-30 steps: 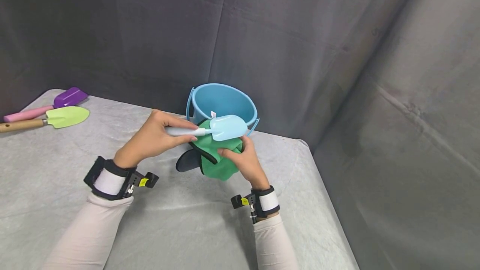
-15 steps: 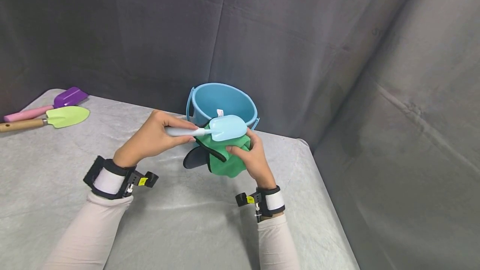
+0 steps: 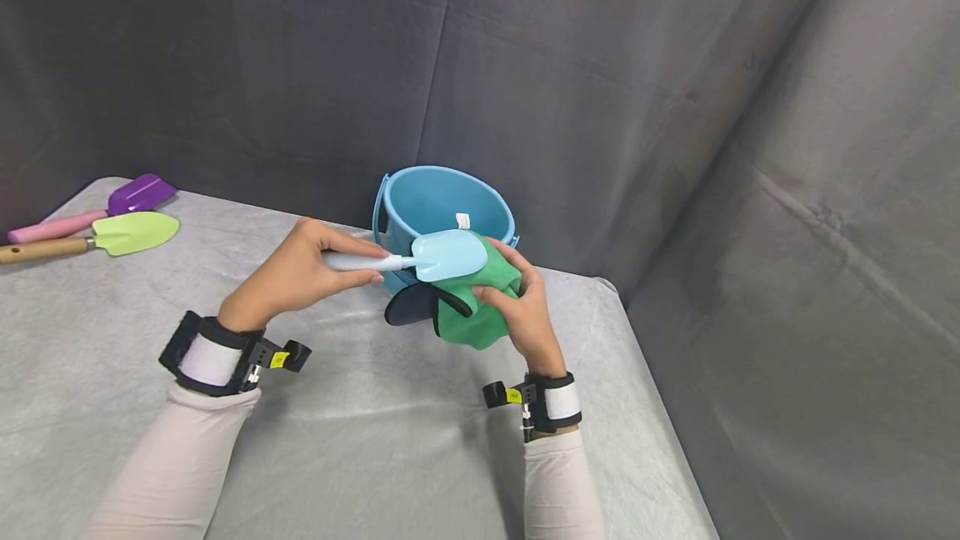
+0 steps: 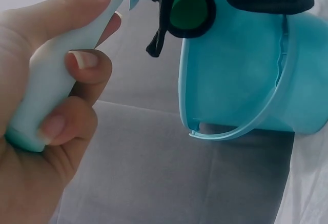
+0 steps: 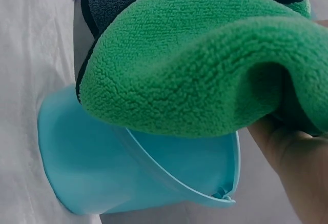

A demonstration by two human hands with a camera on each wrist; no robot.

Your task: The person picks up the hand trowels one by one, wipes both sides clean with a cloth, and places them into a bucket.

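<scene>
Left grip (image 3: pixel 300 273) clamps the light-blue trowel (image 3: pixel 420 257), blade pointing right onto the green cloth (image 3: pixel 480 307) bunched in the right grip (image 3: pixel 525 311).

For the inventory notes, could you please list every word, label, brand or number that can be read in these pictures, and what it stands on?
No text can be read.
White tag inside the blue bucket: too small to read, if printed at all.
Yellow stickers on the wrist straps: too small to read.
Light blue trowel, green cloth and the two trowels at far left: no markings show.
</scene>
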